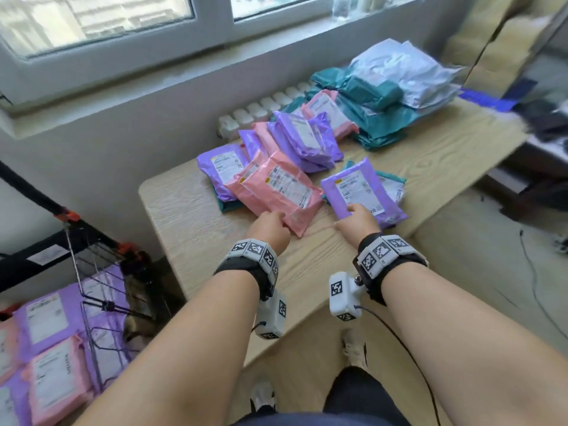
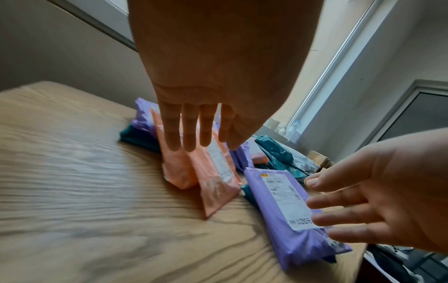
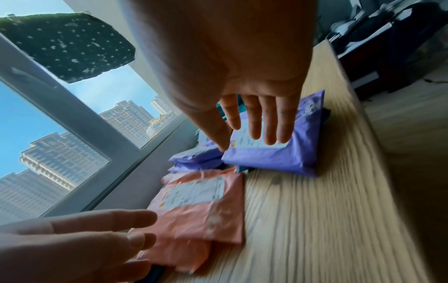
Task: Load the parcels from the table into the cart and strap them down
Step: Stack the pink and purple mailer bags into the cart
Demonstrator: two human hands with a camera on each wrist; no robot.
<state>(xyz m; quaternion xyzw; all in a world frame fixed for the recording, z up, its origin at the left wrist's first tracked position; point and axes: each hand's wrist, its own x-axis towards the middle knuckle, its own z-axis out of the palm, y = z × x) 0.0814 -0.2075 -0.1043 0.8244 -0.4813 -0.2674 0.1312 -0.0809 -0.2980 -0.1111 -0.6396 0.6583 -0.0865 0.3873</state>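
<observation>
A pink parcel [image 1: 276, 187] [image 2: 213, 181] [image 3: 201, 206] lies on the wooden table [image 1: 184, 216], on top of other pink, purple and teal parcels. My left hand [image 1: 272, 224] [image 2: 191, 137] reaches its near corner with straight fingers and holds nothing. To the right lies a purple parcel [image 1: 356, 189] [image 2: 278, 201] [image 3: 278, 159] with a white label. My right hand [image 1: 356, 215] [image 3: 254, 126] is spread flat over its near end. Whether either hand touches its parcel is unclear. The wire cart [image 1: 92, 302] stands at lower left, with purple and pink parcels [image 1: 46, 333] inside.
More purple and pink parcels [image 1: 295, 139] are heaped mid-table. Behind them sit a teal stack [image 1: 378, 118] and pale grey bags [image 1: 405, 75]. A radiator [image 1: 264, 109] and window wall run behind. A black strap with orange hooks [image 1: 66, 215] hangs over the cart. Dark furniture [image 1: 547, 124] stands right.
</observation>
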